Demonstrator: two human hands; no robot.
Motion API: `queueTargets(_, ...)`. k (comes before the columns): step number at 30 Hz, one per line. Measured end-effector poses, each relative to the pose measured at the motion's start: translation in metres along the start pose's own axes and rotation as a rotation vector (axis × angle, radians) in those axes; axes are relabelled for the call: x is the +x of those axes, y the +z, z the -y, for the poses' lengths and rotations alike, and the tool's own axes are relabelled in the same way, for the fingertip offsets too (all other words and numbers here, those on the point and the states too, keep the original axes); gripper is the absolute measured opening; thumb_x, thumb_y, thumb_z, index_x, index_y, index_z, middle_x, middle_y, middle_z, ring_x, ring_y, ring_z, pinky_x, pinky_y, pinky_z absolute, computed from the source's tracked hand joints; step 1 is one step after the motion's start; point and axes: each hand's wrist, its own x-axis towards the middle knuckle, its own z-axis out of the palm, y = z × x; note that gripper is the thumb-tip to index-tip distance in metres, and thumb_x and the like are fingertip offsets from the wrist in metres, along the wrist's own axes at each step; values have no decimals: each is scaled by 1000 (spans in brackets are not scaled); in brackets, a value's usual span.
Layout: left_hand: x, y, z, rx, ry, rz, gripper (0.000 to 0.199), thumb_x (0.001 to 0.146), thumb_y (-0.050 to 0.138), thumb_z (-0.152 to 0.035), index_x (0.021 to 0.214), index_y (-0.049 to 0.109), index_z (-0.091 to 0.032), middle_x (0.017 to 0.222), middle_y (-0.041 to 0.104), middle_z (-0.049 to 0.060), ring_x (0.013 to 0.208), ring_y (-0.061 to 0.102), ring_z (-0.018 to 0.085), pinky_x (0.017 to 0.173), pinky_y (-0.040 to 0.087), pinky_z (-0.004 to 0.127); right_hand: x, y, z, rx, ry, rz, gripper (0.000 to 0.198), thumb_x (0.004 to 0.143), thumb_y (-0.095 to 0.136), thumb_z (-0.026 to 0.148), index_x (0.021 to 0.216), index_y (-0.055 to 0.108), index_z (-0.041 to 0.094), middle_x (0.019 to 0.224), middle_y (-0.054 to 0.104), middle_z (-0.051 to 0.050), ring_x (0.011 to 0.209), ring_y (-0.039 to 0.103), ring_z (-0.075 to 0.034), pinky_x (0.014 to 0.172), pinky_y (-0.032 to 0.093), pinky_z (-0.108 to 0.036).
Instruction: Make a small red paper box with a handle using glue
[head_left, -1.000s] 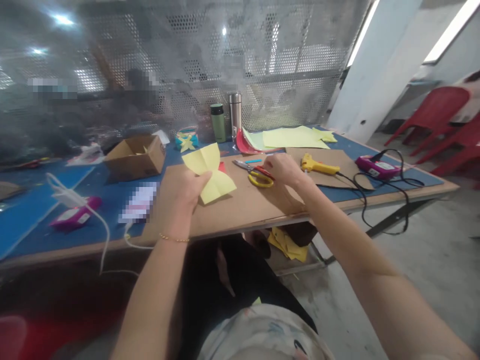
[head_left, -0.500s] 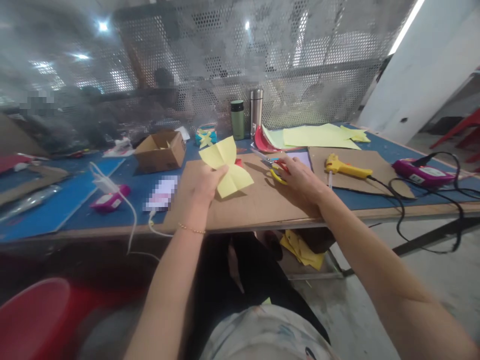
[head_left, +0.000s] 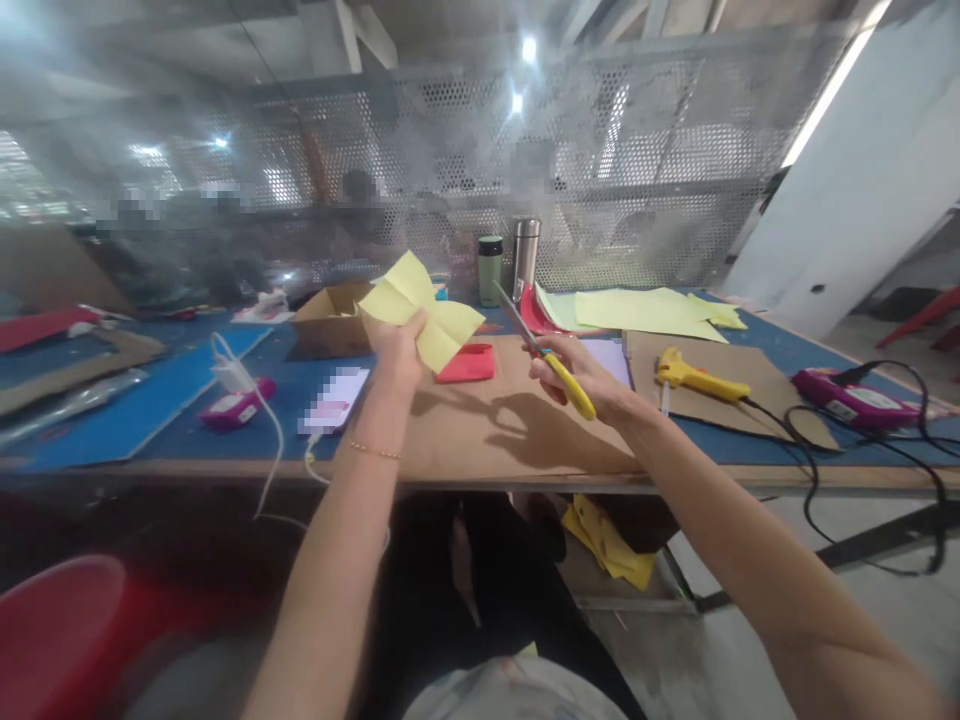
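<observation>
My left hand (head_left: 401, 350) pinches a creased yellow paper (head_left: 420, 305) cut into petal-like lobes, holding it above the table. In my right hand (head_left: 577, 370) is a pair of scissors (head_left: 568, 385) with yellow handles, raised off the cardboard sheet (head_left: 517, 440); the blades point up and away to the left, apart from the paper. How far the blades are parted I cannot tell. A folded red piece (head_left: 466, 364) lies on the cardboard between my hands.
A yellow glue gun (head_left: 701, 377) rests on more cardboard at the right, its black cord trailing off. Behind stand a green bottle (head_left: 490, 270), a steel flask (head_left: 526, 255) and light green paper sheets (head_left: 645, 310). A cardboard box (head_left: 326, 325) and a phone (head_left: 335, 398) are at the left.
My right hand has lifted the scissors from the cardboard and turned them. My left hand has moved the yellow paper up and left, uncovering the red piece. The camera view has tilted upward.
</observation>
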Motion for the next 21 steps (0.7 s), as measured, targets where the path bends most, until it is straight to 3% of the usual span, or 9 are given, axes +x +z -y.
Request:
queueTargets(6, 4, 1, 11, 8, -54, -93, 36, 74, 83, -12, 109, 76, -15, 113, 81, 12, 120, 73, 28, 105, 59, 40, 2, 10, 11, -194, 54, 42, 61, 79, 69, 76, 105, 62, 20, 65, 55, 4, 57, 50, -14, 55, 38, -29)
queueTargets(11, 4, -7, 18, 53, -59, -89, 32, 74, 83, -14, 106, 77, -16, 118, 80, 12, 121, 72, 28, 104, 60, 39, 12, 15, 24, -459, -15, 1, 51, 81, 68, 71, 91, 68, 21, 71, 59, 0, 67, 51, -17, 60, 33, -29)
queueTargets(21, 1, -12, 25, -13, -25, 1, 47, 61, 93, -22, 104, 77, -14, 118, 81, 13, 115, 74, 31, 103, 61, 42, 14, 12, -2, -314, 40, 33, 57, 80, 65, 76, 96, 64, 22, 67, 51, 4, 62, 45, -15, 58, 31, -28)
